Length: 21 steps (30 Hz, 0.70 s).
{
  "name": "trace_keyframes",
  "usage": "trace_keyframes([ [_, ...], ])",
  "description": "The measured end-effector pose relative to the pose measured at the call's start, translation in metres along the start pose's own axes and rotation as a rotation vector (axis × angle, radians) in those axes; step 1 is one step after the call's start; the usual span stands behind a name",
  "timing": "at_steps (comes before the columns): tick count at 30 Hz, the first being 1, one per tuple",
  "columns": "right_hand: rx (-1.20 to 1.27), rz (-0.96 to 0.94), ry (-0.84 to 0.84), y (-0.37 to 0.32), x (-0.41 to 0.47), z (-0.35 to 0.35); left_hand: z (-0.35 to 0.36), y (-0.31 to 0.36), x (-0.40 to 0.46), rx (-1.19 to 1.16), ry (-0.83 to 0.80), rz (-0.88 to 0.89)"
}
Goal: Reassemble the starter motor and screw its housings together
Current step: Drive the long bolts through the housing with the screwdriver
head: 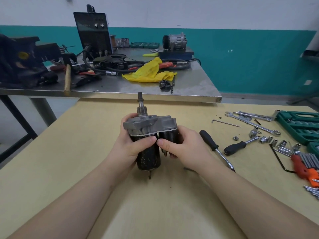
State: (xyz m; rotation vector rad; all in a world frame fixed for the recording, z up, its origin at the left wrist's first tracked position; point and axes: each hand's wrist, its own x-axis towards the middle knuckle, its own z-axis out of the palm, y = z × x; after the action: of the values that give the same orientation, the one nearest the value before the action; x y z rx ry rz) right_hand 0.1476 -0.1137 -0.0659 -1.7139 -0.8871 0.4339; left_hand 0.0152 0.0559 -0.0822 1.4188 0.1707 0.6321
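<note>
— Biggest first?
— Tan desk [172, 213], near edge out of view, far edge butted under a steel desk [198, 87]. Wide bare room on the left half and in front of the arms.
— And the motor?
— Starter motor [149, 135] at the centre, held up off the desk, grey housing [148, 123] on top, shaft pointing away, black cylinders below.
— Grip on it?
— Left hand [131, 145] wrapped round the larger cylinder, thumb across its front. Right hand [183, 147] curled round the smaller one, thumb tip touching the left thumb.
— Crowding on the right?
— Green socket case [300, 125] at the right edge, screwdriver [210, 142] just beside the right wrist, ratchet handle [236, 147] and loose sockets [276, 141] beyond.
</note>
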Motion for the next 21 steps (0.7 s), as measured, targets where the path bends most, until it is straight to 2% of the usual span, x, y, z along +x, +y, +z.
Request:
trace_keyframes([
  [11,-0.03,-0.145,0.085,-0.001,-0.01,-0.001,-0.004,0.007,0.0,0.168,-0.069,0.14],
  [21,-0.162,-0.271,0.095,0.007,-0.016,-0.009,0.012,0.015,-0.009,0.323,-0.047,0.259],
])
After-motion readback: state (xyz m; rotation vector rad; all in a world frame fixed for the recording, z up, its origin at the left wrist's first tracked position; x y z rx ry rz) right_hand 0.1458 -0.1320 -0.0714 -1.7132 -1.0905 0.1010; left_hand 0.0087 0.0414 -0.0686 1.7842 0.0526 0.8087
